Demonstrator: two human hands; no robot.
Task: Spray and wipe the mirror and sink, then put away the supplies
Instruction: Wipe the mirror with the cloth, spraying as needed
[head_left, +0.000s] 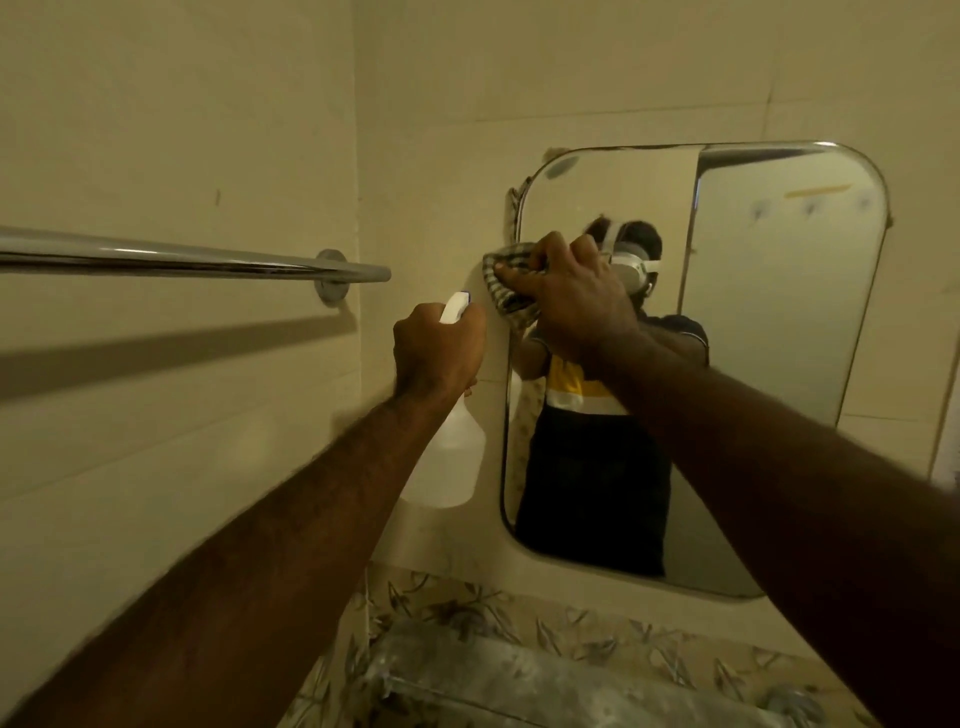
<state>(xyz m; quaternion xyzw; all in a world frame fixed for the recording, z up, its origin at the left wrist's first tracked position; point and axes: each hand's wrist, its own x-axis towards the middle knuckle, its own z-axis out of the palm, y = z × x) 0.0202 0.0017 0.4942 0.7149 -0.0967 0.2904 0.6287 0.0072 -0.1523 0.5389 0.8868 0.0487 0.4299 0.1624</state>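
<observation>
A rounded-corner mirror (779, 322) hangs on the cream tiled wall, reflecting a person in a dark and yellow shirt. My right hand (566, 291) presses a checked cloth (501, 291) against the mirror's left edge, about mid-height. My left hand (436, 353) grips the neck of a white translucent spray bottle (449, 457), held upright just left of the mirror, its nozzle beside the cloth. The sink is not clearly in view.
A chrome towel bar (171, 260) juts from the left wall at hand height. Below the mirror runs a band of leaf-patterned tiles (519, 618) and a grey, stained ledge (493, 680).
</observation>
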